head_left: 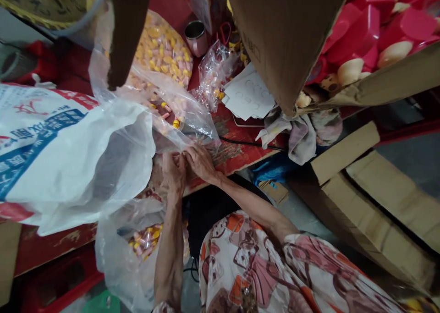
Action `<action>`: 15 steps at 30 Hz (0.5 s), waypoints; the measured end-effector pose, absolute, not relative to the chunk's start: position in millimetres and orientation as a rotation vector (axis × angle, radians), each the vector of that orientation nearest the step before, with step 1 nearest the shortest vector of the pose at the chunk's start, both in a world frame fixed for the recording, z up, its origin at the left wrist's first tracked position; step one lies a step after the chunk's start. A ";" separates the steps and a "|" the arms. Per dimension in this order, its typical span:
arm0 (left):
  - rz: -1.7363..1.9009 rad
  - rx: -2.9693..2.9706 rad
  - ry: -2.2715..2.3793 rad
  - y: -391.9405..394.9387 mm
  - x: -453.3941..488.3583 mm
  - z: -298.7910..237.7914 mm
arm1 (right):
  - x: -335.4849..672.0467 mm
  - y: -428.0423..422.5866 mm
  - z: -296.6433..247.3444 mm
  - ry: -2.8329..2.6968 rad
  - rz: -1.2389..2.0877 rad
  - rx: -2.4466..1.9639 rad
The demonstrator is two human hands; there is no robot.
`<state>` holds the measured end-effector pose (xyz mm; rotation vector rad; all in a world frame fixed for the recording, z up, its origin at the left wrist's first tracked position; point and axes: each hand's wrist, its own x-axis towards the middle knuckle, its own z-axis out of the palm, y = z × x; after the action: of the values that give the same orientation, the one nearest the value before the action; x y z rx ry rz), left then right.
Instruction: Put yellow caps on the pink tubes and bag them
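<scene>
Head view: left hand and right hand were curled close together over worn red desk, couldn't tell grip; clear bag of yellow-pink pieces lay just beyond them, cardboard box right.

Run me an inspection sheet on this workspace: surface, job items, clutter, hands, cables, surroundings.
Surface: red table, paint worn near the hands.
Job's things: clear plastic bag of small yellow-and-pink pieces; another translucent bag with similar pieces, lower down.
Clutter: pink metal cup, white paper sheets, greyish crumpled cloth.
Hands: left hand and right hand close together, fingers curled; anything pinched is too small to tell.
Cables: thin black cable on the table.
Surroundings: brown cardboard box heaped with pinkish-red plastic parts; open white printed sack.
</scene>
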<state>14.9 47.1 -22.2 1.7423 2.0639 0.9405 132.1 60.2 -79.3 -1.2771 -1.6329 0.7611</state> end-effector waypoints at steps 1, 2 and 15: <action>0.864 1.844 2.040 45.2 16.6 -18.4 | 131.5 59.3 -80.3 -1.652 0.759 -1.286; 0.824 1.923 2.026 43.7 17.9 -14.8 | 131.2 58.7 -81.3 -1.642 0.760 -1.294; 1.110 1.713 2.143 52.1 9.4 -14.2 | 134.3 57.4 -82.1 -1.575 0.783 -1.246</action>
<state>9.4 52.1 -14.2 1.7134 2.1431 1.1101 134.3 57.4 -82.1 -1.2458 -1.5752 0.7829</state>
